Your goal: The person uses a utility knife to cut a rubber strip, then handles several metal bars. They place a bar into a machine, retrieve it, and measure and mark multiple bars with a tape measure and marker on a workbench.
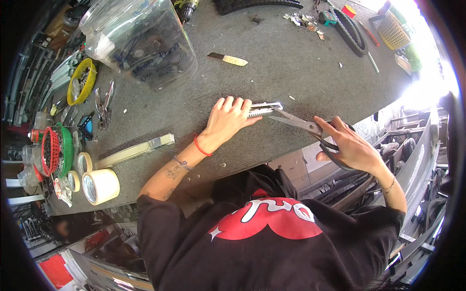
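My left hand (224,120) presses down on a short white and silvery strip piece (262,110) with a ridged edge, its fingers wrapped over it on the dark worktable (242,155). What exactly the piece is cannot be made out. In my right hand (350,145) is a pair of scissors (310,126) with dark handles, the fingers through the loops. The blades are spread and point left, their tips close to the right end of the strip piece. Whether they touch it is unclear. Beyond my left hand lies a small knife (234,60) with a pale yellow handle.
A big transparent jar (165,58) stands at the far left, near a yellow basket (91,85) and pliers (104,104). Tape rolls (108,185) and a long pale strip (136,151) lie at the left. Far right are a black chain-like loop (352,34) and tape measure (328,18).
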A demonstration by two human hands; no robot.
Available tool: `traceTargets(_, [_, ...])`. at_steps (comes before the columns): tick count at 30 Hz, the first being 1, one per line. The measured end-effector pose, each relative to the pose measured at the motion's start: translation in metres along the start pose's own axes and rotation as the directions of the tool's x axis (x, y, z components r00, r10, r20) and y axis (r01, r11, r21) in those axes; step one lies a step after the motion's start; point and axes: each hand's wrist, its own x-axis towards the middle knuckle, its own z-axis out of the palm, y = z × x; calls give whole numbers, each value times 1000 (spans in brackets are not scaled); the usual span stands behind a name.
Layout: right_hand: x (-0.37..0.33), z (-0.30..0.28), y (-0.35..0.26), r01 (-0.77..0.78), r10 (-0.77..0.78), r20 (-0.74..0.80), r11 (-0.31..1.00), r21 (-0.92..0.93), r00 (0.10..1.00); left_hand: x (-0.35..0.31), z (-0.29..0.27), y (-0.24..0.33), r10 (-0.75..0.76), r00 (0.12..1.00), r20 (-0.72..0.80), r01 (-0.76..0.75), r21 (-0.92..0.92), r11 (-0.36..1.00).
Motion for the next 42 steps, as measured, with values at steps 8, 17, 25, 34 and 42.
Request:
traceTargets(8, [16, -22, -2, -21, 28, 93, 997, -78, 995, 0, 3, -4, 10, 1000, 1, -10, -79, 997])
traceTargets(17, [7, -3, -19, -125, 152, -96, 962, 242, 984, 3, 13, -5, -37, 999, 4, 37, -139, 990])
traceTargets(25, [10, -42, -3, -31, 31, -3, 999, -40, 1000, -4, 8, -1, -84, 996, 38, 87, -108, 990])
traceTargets(34, [122, -68, 95, 145, -181, -432, 983, -115, 884, -113, -112, 53, -699, 707, 110, 663, -448, 600])
traceTargets(42, [284, 36, -132, 600, -580, -702, 753, -270, 413, -276, -202, 190, -930, -361, -63, 568, -806, -166])
